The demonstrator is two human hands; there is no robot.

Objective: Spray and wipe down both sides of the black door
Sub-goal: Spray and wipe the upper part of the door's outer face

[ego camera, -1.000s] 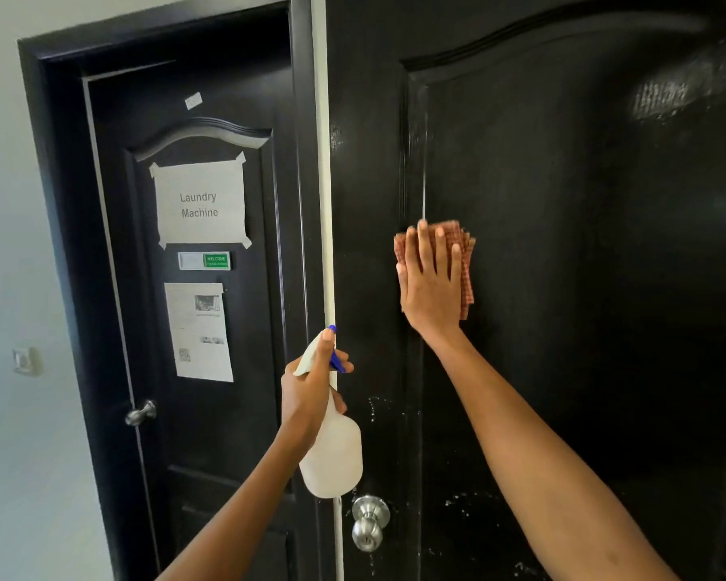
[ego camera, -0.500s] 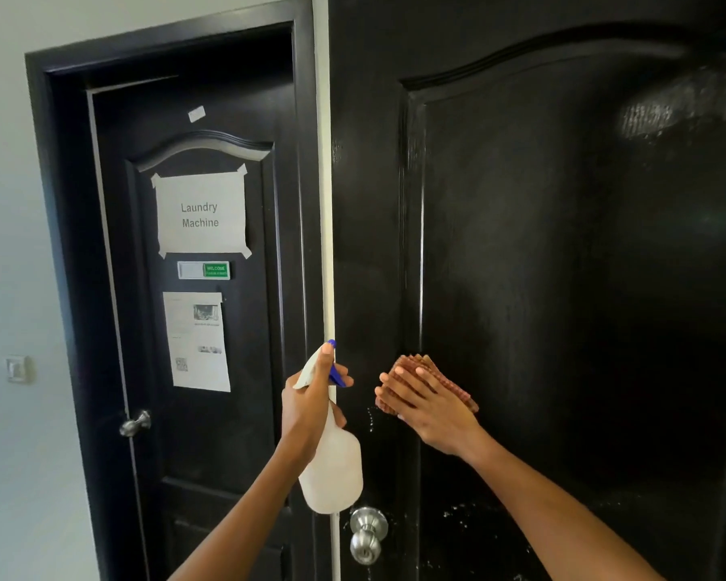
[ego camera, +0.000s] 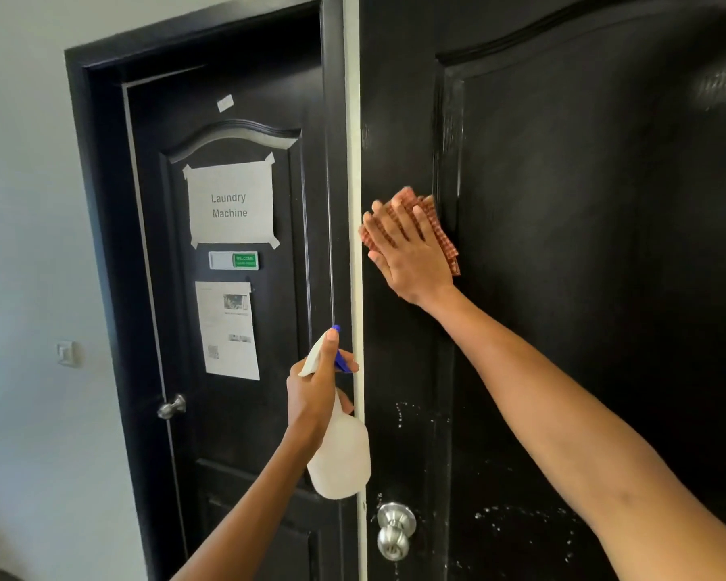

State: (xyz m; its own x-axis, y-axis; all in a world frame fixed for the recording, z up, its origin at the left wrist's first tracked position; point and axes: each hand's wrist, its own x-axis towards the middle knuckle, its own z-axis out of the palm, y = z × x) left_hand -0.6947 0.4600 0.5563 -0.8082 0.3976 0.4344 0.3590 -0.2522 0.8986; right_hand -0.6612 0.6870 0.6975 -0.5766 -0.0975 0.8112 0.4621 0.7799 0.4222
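Black door [ego camera: 583, 287] stands right in front of the person, filling the right side of the view. Right hand [ego camera: 409, 255] lies flat with straight fingers, pressing a red checked cloth [ego camera: 445, 241] against the door's left stile above the silver knob [ego camera: 395, 530]. Left hand [ego camera: 315, 396] grips a white spray bottle [ego camera: 340, 463] by its neck, just beside the door's pale edge. Spray droplets [ego camera: 520, 526] speckle the lower panel. Behind stands a second dark door with a "Laundry Machine" sign [ego camera: 229, 205].

Taped paper sign [ego camera: 230, 205] on the left door [ego camera: 235, 413] reads "Laundry Machine"; green plate [ego camera: 244, 260] beneath reads "WELCOME".
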